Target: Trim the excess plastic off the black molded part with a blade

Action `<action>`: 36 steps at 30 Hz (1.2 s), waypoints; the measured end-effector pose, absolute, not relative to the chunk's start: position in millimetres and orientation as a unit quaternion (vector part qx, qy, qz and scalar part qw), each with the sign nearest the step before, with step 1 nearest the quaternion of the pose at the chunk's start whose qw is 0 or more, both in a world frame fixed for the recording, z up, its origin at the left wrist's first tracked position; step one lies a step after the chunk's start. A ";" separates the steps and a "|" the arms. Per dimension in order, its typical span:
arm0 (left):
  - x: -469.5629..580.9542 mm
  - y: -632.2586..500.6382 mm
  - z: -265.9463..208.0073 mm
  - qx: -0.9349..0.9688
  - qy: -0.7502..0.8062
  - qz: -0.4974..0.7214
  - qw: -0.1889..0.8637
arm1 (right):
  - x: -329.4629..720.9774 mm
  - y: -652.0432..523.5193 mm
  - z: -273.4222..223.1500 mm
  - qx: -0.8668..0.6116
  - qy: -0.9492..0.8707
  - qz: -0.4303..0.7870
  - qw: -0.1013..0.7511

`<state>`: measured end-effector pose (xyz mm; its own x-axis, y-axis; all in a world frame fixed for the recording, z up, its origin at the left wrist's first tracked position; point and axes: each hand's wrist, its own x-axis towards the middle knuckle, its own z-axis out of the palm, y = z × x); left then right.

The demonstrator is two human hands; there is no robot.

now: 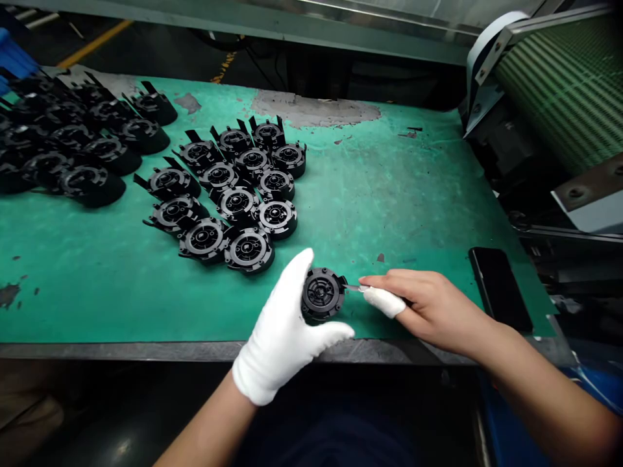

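A round black plastic part with a ribbed face sits near the front edge of the green mat. My left hand, in a white glove, is wrapped round its left side, thumb and fingers curved about the rim. From the right, my right hand pinches a small thin blade, its tip at the part's right rim. A white cover is on my right thumb; the rest of that hand is bare. The blade's handle is hidden in my fingers.
Several similar black parts stand grouped behind my left hand, with another cluster at far left. A black phone lies on the green mat at right. A green conveyor belt rises at the right edge.
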<state>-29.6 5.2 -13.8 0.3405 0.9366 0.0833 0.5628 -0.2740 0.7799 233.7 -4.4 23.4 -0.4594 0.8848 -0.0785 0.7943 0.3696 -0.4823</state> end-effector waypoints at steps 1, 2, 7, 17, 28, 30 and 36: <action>-24.9 4.6 -17.6 0.750 0.507 0.276 0.323 | 230.1 -2.9 25.0 -0.510 -0.826 0.224 0.087; -21.3 4.9 -20.9 0.752 0.511 0.277 0.311 | 227.1 -0.9 26.1 -0.512 -0.829 0.212 0.076; -18.6 9.9 -23.8 0.761 0.518 0.276 0.276 | 235.4 19.7 23.0 -0.580 -0.805 0.127 0.012; -17.1 6.7 -23.5 0.761 0.512 0.278 0.286 | 215.2 2.6 0.9 -0.613 -0.677 0.342 0.223; -51.0 -44.2 0.4 0.736 0.556 0.263 0.283 | 128.0 -39.2 -13.2 -0.616 -0.559 0.417 0.366; -48.4 -63.8 3.7 0.767 0.534 0.226 0.275 | 131.8 -21.5 -15.3 -0.629 -0.570 0.379 0.370; -33.7 -94.7 -5.0 0.781 0.507 0.269 0.247 | 164.7 2.7 -6.5 -0.598 -0.620 0.372 0.345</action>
<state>-33.7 -94.7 -5.0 0.3413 0.9244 0.1703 0.6586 -0.3645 0.6583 164.7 2.7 -6.5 -0.0467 0.9988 -0.0173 0.4859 0.0076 -0.8740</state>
